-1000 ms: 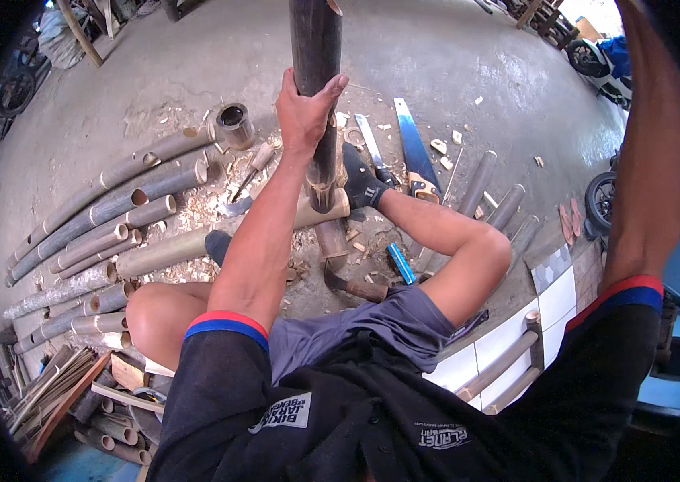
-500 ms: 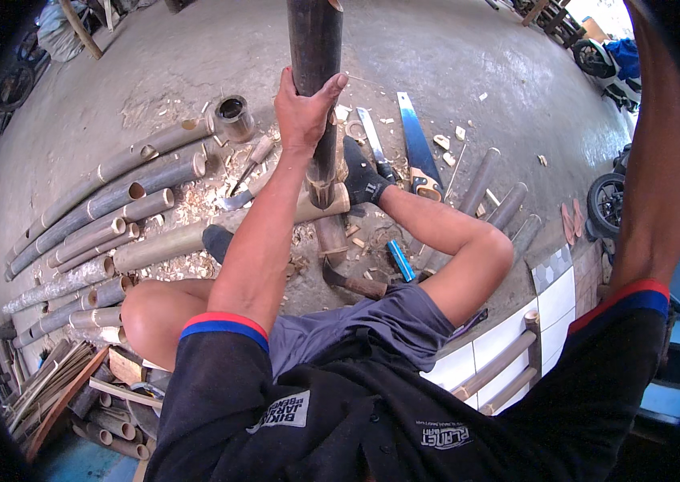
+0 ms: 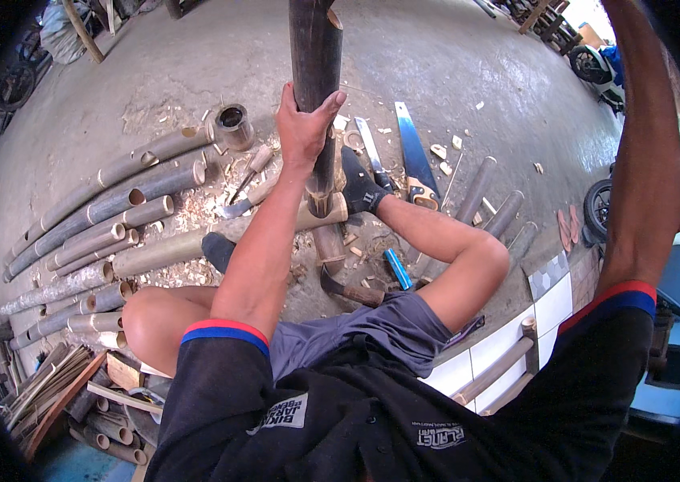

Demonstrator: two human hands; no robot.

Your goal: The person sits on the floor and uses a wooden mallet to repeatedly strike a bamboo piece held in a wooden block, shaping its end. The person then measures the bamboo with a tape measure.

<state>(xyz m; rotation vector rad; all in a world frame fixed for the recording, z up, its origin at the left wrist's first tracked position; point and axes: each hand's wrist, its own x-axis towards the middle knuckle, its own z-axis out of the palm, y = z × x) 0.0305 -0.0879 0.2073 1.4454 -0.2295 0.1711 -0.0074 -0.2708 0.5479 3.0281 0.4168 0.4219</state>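
My left hand (image 3: 305,128) is wrapped round a dark bamboo pole (image 3: 316,56) that stands upright in front of me. A curved notch is cut near its upper part, and its top runs out of the picture. The pole's lower end meets a bamboo length (image 3: 235,234) lying across the floor; whether it sits in a hole there cannot be made out. A short bamboo piece (image 3: 329,247) shows just below that joint. My right arm is raised along the right side, with its hand beyond the upper edge. My socked feet (image 3: 362,183) rest on either side of the pole.
Several notched bamboo poles (image 3: 119,205) lie at left. A handsaw (image 3: 414,149), a long blade (image 3: 370,146), a hooked blade with a wooden handle (image 3: 352,291) and a blue tube (image 3: 397,269) lie among wood chips. A bamboo cup (image 3: 235,128) stands beyond; motorbikes (image 3: 597,205) stand right.
My raised right arm has shifted slightly to the left. My left hand keeps its grip on the upright pole, and the view has moved a little.
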